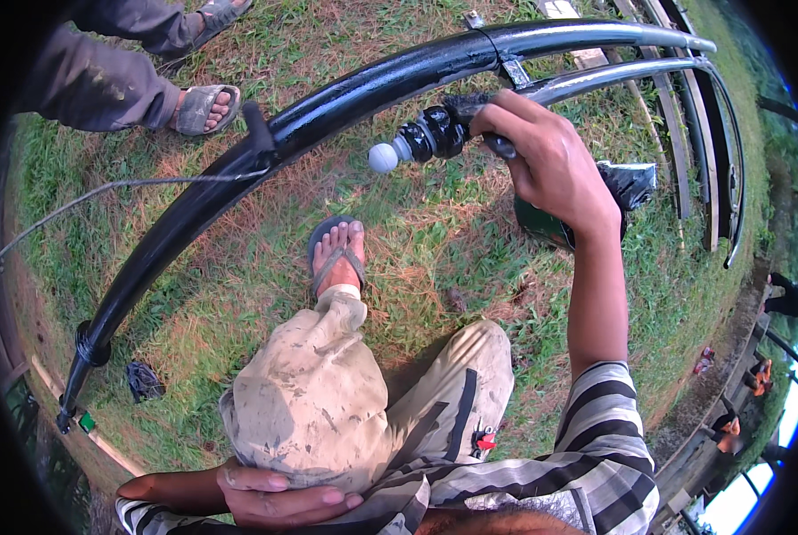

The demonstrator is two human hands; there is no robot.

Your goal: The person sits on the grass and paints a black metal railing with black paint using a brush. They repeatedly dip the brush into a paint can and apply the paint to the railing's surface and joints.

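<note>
My right hand [541, 152] grips what looks like a paintbrush, its dark handle end showing below the fingers. Its black bristles [466, 107] are at a black-coated fitting [439, 132], which ends in a white ball [383, 158]. The fitting lies just below a long, glossy black metal pole [363, 98]. Under my right wrist stands a dark green container [541, 221], partly hidden, with black plastic [630, 185] beside it. My left hand [278, 495] lies on my paint-stained trouser knee [310, 410], fingers stretched out and holding nothing.
Another person's sandalled foot [207, 110] is beyond the pole at upper left. A short black stub [258, 129] and a thin grey rod [122, 185] meet the pole. A thinner pole [613, 76] and timber strips [671, 116] lie at right. Black plastic [144, 381] lies on the grass.
</note>
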